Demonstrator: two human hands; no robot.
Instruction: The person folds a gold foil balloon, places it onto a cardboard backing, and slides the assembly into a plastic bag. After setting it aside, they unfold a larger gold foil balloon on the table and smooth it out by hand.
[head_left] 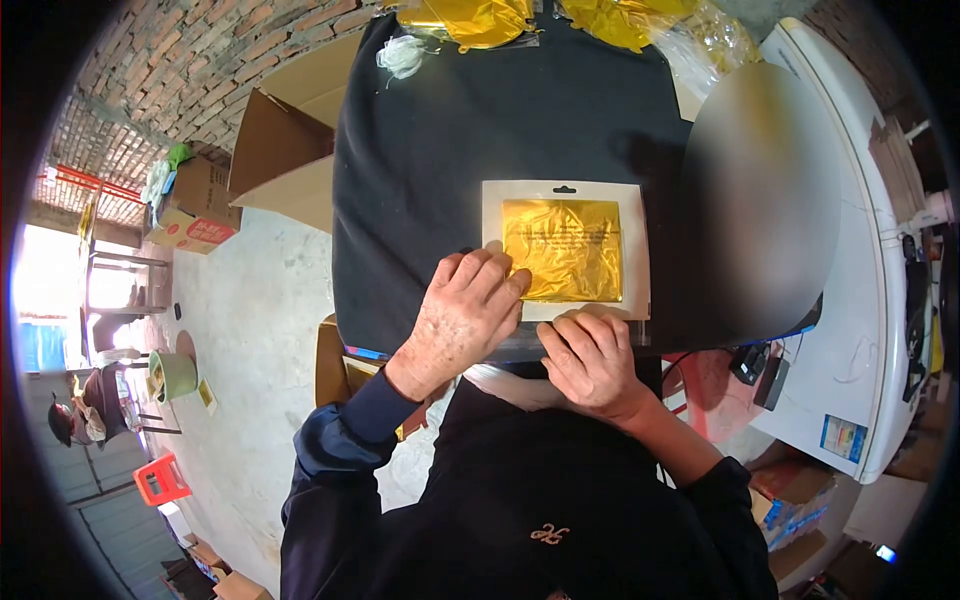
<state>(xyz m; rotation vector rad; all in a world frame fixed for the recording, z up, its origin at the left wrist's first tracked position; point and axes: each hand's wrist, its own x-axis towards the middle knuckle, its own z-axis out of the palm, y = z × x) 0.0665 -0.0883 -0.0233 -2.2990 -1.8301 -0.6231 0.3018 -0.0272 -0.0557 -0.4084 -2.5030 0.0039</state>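
Observation:
A flat package (633, 250) lies on the black-covered table (430, 170): a pale card with a hang hole at its top edge and a folded gold foil packet (570, 245) on its front. Small dark print runs across the foil. My left hand (462, 315) rests at the card's lower left corner, fingers bent and closed together on the card and the foil's edge. Below the bottom edge, my right hand (590, 362) has its fingers curled closed at a strip of clear plastic (637, 335). Its thumb and the pinch point are hidden.
Gold foil packs (480, 20) in clear plastic and a white stringy bundle (403, 57) lie at the table's far end. An open cardboard box (285, 150) stands left, a white appliance (840, 370) right. A blurred patch covers the table's right side. A red stool (160, 480) is on the floor.

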